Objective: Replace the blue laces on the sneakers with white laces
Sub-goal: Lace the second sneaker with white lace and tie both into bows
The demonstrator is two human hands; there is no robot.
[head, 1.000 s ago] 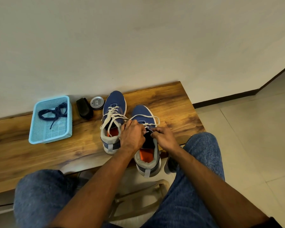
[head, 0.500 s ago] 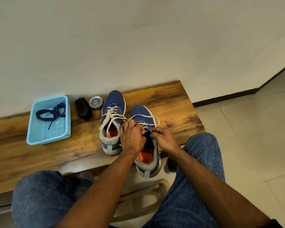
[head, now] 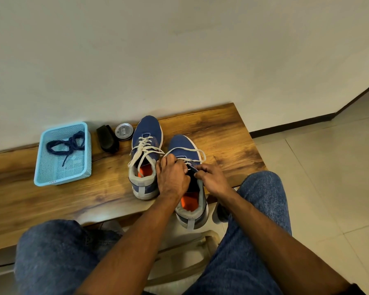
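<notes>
Two blue sneakers stand side by side on the wooden bench [head: 222, 133]. The left sneaker [head: 146, 133] carries a white lace [head: 143, 151] with loose ends hanging over its opening. The right sneaker [head: 182, 145] juts over the bench's front edge; its white lace [head: 195, 153] loops over the toe area. My left hand [head: 172, 177] and my right hand [head: 211, 177] are curled over that shoe's tongue, pinching the white lace near the upper eyelets. The fingertips hide the exact grip. The blue laces [head: 67, 143] lie in a light-blue basket [head: 62, 179].
A black shoe brush [head: 107, 138] and a round polish tin [head: 124, 131] sit against the wall between the basket and the sneakers. My knees in jeans are below the bench edge. A tiled floor lies to the right.
Both hands stay on the right sneaker's lace, shifting only slightly closer together over the tongue. The sneakers and basket have not moved.
</notes>
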